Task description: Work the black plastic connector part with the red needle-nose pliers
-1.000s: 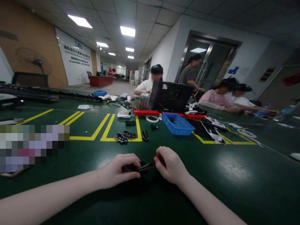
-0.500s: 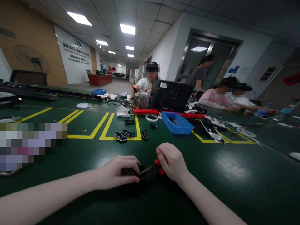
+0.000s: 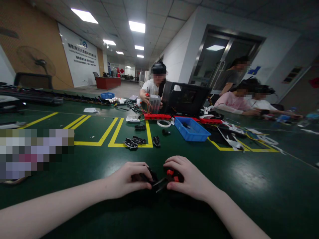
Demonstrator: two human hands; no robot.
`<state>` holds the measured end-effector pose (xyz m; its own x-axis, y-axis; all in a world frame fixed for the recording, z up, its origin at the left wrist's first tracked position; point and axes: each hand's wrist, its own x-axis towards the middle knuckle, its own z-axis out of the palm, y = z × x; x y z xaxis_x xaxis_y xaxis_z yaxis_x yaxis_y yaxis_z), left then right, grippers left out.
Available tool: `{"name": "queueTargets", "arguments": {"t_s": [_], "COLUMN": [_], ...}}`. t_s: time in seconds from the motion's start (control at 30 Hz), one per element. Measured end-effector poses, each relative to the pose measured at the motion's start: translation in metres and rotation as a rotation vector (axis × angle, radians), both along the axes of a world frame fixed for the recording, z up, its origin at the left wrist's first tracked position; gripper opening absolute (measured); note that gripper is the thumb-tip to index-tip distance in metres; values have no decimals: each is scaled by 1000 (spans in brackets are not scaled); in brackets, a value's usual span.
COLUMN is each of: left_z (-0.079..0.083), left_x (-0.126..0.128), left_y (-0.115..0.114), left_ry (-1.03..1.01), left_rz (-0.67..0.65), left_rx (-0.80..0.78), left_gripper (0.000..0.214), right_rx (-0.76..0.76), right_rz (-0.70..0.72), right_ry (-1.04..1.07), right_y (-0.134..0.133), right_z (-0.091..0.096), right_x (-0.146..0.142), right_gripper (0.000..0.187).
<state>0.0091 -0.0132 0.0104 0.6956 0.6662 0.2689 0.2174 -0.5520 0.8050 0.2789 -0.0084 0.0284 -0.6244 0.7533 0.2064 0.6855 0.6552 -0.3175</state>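
My left hand (image 3: 127, 181) lies on the green table (image 3: 74, 159) with its fingers curled over a small black part (image 3: 139, 177). My right hand (image 3: 190, 181) grips the red-and-black handle (image 3: 173, 175) of a tool whose dark shaft (image 3: 159, 184) points at the black part. The two hands sit close together near the table's front edge. What the tool's tip touches is hidden under my left fingers.
Several loose black parts (image 3: 134, 142) lie beyond my hands on yellow floor-style lines. A blue tray (image 3: 191, 130), red strips (image 3: 157, 117), a tape roll (image 3: 163, 123) and a black case (image 3: 188, 99) stand farther back. Other people work at the far side.
My right hand has lowered and turned flatter over the tool handle, bringing it closer to my left hand. The standing person in the background has walked right.
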Motion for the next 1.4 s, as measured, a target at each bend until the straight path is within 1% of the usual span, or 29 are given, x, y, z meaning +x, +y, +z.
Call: {"name": "queueTargets", "arguments": {"t_s": [0.07,0.1,0.17,0.23,0.33,0.4,0.6,0.73,0.93,1.07,1.17,1.27,1.4], "left_z": [-1,-1,-1,-1,0,1,1,2,1,0,0,1,2], "left_x": [0,0,0,-1,-1,-1,-1,-2,-1,-1,-1,-2,-2], "left_y": [1,1,1,1,1,0,0,0,0,1,1,1,1], "left_ry": [-20,-26,-35,-49,-71,-74,-97,-88,-59,-83,-119,-141,-139], "left_rz": [13,10,12,50,112,115,134,83,56,78,99,97,81], "left_rx": [-12,-16,-20,-27,-31,-23,-49,-37,-13,-27,-95,-162,-134], "left_gripper": [17,17,18,18,18,17,18,18,20,21,20,19,17], "right_rx": [-46,-70,-62,-26,55,116,324,414,514,578,667,738,734], "right_rz": [-48,-55,-58,-72,-91,-77,-82,-77,-91,-129,-164,-167,-169], "right_ry": [-7,-31,-40,-35,-47,-49,82,123,57,28,18,27,53], "right_y": [4,5,7,8,9,12,17,17,16,15,13,13,12], "right_z": [0,-1,-3,-7,-11,-12,-15,-16,-17,-17,-17,-17,-17], "right_x": [10,14,17,15,6,1,4,6,1,-1,-1,-1,-1], "right_gripper": [72,78,79,69,46,40,42,39,36,36,38,39,40]}}
